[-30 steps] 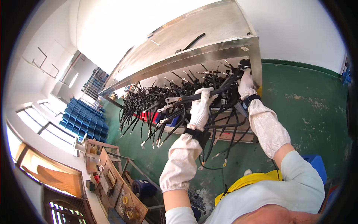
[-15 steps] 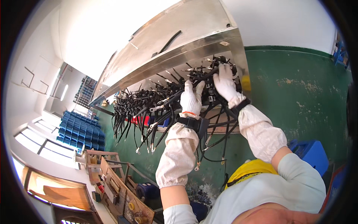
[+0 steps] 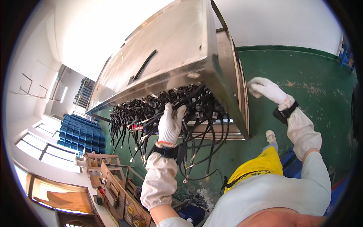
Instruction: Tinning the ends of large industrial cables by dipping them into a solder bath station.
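Many black cables (image 3: 193,108) with metal ring lugs lie bunched on a shelf under a metal-topped table, their ends hanging over the front edge. My left hand (image 3: 169,126), in a white knitted glove, is closed around black cable at the front of the bunch; its fingertips are partly hidden among the cables. Off to the right of the table, my right hand (image 3: 267,90), gloved too, is in the air over the green floor. Its fingers are loosely bent and apart, a little blurred, with nothing seen in them.
A short black tube (image 3: 145,64) lies on the metal tabletop (image 3: 177,41). The table's metal corner leg (image 3: 227,94) stands between my hands. Blue stacked bins (image 3: 81,134) and a wooden bench (image 3: 121,189) are at the left. A yellow bag (image 3: 255,168) is at my waist.
My right hand has left the cables and swung right, beyond the table's corner leg. My left hand stays at the cables. The view has shifted, showing more of the table's right side.
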Available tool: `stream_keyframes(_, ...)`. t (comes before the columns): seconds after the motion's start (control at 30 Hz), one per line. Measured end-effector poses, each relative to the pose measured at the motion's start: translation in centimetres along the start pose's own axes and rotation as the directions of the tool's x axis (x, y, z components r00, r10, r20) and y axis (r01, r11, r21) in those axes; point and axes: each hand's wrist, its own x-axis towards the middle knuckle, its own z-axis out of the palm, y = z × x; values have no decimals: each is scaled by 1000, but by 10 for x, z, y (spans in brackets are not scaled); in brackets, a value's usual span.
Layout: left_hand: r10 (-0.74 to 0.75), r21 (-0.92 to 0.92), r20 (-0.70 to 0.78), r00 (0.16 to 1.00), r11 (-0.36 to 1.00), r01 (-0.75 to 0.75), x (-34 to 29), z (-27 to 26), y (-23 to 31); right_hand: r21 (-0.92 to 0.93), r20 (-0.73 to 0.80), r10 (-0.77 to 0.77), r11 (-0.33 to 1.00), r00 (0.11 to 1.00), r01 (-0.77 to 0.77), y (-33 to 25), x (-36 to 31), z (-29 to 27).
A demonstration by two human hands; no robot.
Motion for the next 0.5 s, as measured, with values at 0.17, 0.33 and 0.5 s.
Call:
stream_keyframes(0.17,-241,-396,-198,950,906,147,-33,9,27,-114,77,53,992,996,-44,10,63,23)
stream_keyframes(0.33,-215,-397,-341,915,916,67,-86,-13,15,-255,248,-219,925,944,282,18,75,54)
stream_keyframes(0.5,-199,-369,-412,889,929,37,-112,19,26,-274,333,38,960,942,58,10,78,71)
